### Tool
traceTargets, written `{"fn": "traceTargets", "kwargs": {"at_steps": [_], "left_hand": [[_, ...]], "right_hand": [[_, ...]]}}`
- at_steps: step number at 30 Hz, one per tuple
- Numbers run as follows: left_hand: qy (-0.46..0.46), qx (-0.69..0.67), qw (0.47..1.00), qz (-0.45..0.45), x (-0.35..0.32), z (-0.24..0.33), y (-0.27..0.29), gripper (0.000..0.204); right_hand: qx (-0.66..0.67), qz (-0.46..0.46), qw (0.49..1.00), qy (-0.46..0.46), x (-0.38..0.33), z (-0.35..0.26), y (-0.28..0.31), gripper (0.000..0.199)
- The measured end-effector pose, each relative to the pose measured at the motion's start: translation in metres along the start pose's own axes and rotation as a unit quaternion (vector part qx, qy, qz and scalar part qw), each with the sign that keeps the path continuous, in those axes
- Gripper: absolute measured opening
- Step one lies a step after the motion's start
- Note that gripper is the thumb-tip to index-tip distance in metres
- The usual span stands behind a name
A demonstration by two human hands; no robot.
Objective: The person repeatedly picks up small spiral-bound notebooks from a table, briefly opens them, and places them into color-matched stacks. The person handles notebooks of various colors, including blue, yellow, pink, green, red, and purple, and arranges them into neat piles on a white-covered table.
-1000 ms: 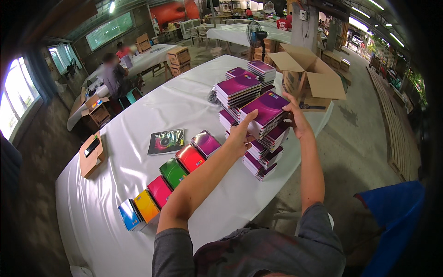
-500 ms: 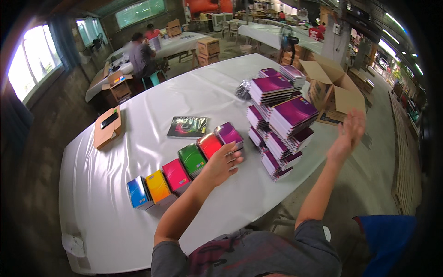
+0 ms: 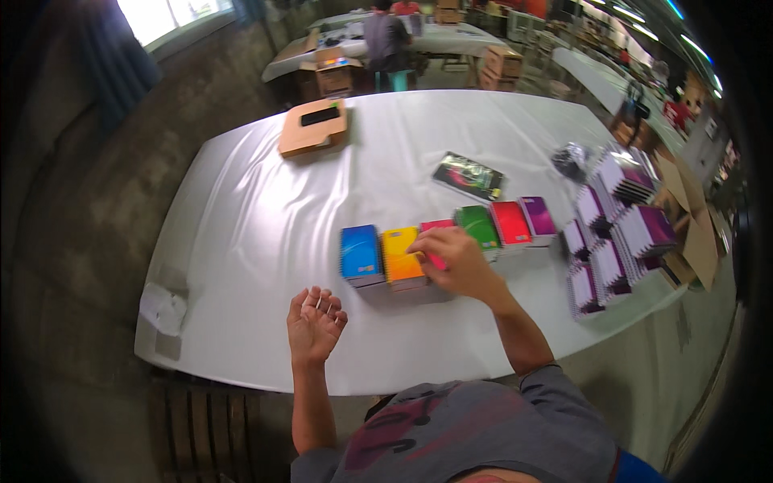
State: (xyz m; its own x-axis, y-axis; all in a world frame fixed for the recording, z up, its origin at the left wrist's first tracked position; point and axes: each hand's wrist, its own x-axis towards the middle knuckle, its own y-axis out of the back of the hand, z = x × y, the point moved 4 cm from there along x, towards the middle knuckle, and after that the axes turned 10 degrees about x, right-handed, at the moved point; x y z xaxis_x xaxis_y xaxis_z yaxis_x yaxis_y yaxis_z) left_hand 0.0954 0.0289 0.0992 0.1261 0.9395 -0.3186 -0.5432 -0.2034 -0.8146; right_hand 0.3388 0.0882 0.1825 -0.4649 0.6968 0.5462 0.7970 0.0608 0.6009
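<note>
Small spiral notebooks stand on the table in a row of coloured stacks: a blue stack, a yellow stack, a pink stack, a green stack, a red stack and a purple stack. My right hand hovers over the pink stack, hiding part of it, its fingertips by the yellow one. Its fingers are bent and apart, with nothing visible in them. Short of the blue stack, my left hand is raised, palm up and empty, with fingers loosely curled and apart.
Tall piles of purple notebooks stand at the table's right, beside an open cardboard box. Behind the row lies a dark glossy printed item. A phone rests on flat cardboard. A co-worker sits beyond the table.
My view has swung left. My right hand has come from beside the purple piles to the pink stack; my left hand has moved from the row's right part to before the blue stack.
</note>
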Motion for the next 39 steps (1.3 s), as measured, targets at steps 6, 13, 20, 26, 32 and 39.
{"fn": "traceTargets", "kwargs": {"at_steps": [6,13,20,26,32,39], "left_hand": [[-0.064,-0.115,0.989,0.065,-0.033,0.046,0.087,0.013],[0.048,-0.151,0.987,0.023,-0.005,0.036,0.132,0.014],[0.184,-0.081,0.980,-0.018,0.044,0.014,0.105,0.021],[0.191,0.010,0.980,-0.049,0.064,0.012,0.053,0.066],[0.108,0.064,0.975,-0.181,0.079,0.018,0.060,0.061],[0.127,0.003,0.985,-0.113,0.061,0.018,0.080,0.054]], "right_hand": [[-0.176,-0.163,0.970,-0.041,0.034,0.047,-0.168,0.056],[-0.286,-0.126,0.950,-0.023,0.005,0.092,-0.225,0.049],[-0.145,-0.194,0.966,-0.095,0.028,0.086,-0.193,0.044],[-0.196,0.039,0.980,0.004,0.039,0.041,-0.163,0.039],[-0.185,-0.156,0.968,0.071,0.014,-0.047,-0.171,0.051],[-0.284,-0.175,0.928,-0.164,-0.004,0.064,-0.113,0.077]]}}
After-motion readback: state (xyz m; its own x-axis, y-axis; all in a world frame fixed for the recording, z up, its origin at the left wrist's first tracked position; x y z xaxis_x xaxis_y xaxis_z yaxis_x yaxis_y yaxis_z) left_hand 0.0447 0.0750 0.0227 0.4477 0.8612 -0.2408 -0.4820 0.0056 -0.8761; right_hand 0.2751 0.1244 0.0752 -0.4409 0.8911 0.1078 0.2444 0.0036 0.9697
